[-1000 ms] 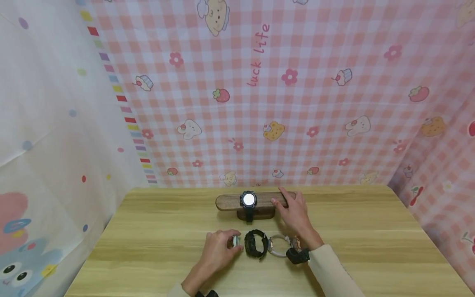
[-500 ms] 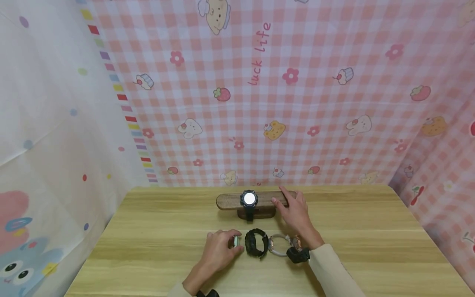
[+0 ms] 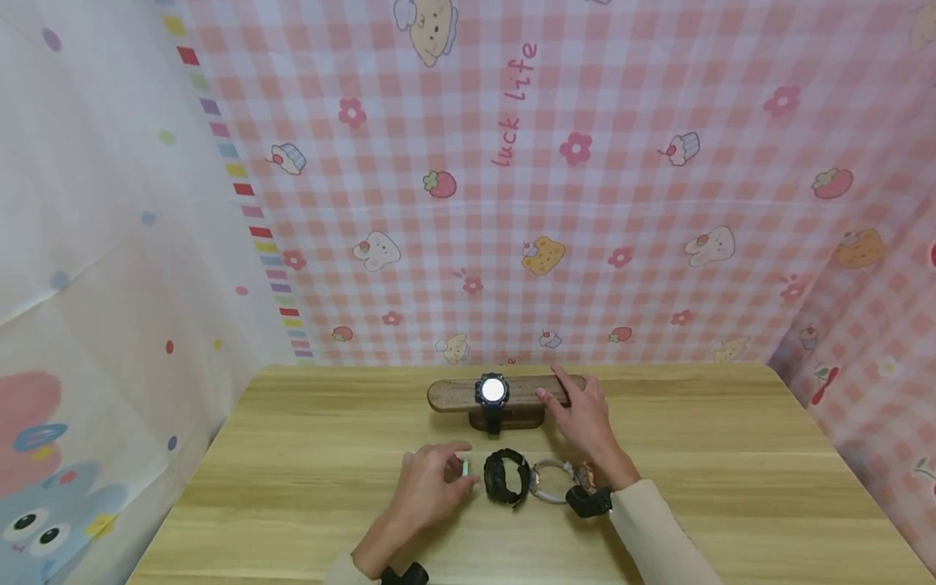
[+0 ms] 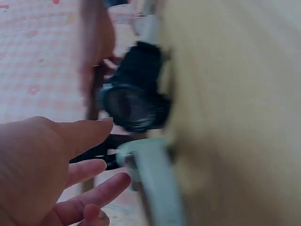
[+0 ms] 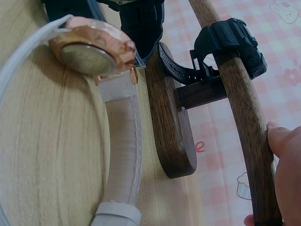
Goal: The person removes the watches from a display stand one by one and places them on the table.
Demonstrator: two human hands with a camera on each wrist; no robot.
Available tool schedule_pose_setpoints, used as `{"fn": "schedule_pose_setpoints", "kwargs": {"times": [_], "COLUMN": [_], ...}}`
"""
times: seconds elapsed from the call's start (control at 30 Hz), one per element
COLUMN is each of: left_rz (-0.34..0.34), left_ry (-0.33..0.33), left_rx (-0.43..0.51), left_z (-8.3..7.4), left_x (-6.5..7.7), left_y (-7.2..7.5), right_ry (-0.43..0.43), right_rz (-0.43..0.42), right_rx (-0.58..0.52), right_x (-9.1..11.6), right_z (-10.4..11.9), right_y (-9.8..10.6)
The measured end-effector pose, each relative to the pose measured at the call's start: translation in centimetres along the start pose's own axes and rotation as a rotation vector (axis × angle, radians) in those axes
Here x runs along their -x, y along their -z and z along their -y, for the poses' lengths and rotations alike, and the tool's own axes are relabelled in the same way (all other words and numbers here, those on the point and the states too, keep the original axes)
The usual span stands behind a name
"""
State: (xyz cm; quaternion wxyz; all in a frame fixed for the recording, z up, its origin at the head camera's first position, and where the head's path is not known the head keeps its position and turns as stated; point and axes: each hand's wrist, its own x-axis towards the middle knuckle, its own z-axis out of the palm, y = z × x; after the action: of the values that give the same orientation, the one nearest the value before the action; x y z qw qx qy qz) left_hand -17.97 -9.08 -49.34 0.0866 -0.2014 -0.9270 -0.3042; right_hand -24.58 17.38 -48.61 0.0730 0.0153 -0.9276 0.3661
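Observation:
My left hand (image 3: pixel 427 487) is beside a pale mint-green watch (image 4: pixel 157 183) standing on the table; in the left wrist view its fingers are spread and a gap separates the fingertips from the watch. My right hand (image 3: pixel 587 418) grips the right end of a dark wooden watch stand (image 3: pixel 449 396), thumb on the bar's near side. A black watch (image 3: pixel 493 390) with a bright dial is strapped round the bar. Between the hands stands another black watch (image 3: pixel 505 479). Right of it is a white-strapped watch (image 5: pixel 123 141) with a rose-gold case, partly behind my right wrist in the head view.
The light wood table (image 3: pixel 292 479) ends at the back against a pink checked cloth (image 3: pixel 621 211). White printed cloth (image 3: pixel 110 244) hangs at the left. Another rose-gold watch case (image 3: pixel 587 475) shows beside the right wrist camera (image 3: pixel 589 501).
My left hand has shifted slightly up and left, its thumb and index finger a little wider apart round the mint watch. The right hand stays on the stand.

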Motion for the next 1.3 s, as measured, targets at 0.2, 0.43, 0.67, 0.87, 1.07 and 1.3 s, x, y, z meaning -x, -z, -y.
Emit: {"fn": "schedule_pose_setpoints", "kwargs": {"times": [0.2,0.43,0.67,0.87,1.07,1.3], "left_rz": [-0.116,-0.202,-0.278,-0.271,-0.246,-0.216], "left_ry": [-0.057,-0.059,-0.033,0.072,0.117,0.125], "left_rx": [0.062,0.138,0.132,0.122,0.081,0.013], "left_z": [-0.7,-1.2,-1.6,-2.0,-1.9,-1.8], "left_x": [-1.8,-4.3,-5.7,-6.5,-7.1,-7.6], "left_y": [1.6,1.5,0.6,0.4,0.1,-0.6], "right_ry": [-0.011,-0.018,-0.02,-0.02,-0.019,-0.023], "right_rz": [0.012,0.014,0.01,0.001,0.002,0.008], "right_rx": [-0.005,-0.008,-0.002,-0.014,-0.013,-0.009], "right_x": [-0.1,-0.2,0.0,0.0,-0.1,0.0], "right_z": [-0.1,-0.3,-0.2,-0.1,-0.1,-0.1], "right_y": [0.1,0.1,-0.1,-0.3,-0.3,-0.2]}}
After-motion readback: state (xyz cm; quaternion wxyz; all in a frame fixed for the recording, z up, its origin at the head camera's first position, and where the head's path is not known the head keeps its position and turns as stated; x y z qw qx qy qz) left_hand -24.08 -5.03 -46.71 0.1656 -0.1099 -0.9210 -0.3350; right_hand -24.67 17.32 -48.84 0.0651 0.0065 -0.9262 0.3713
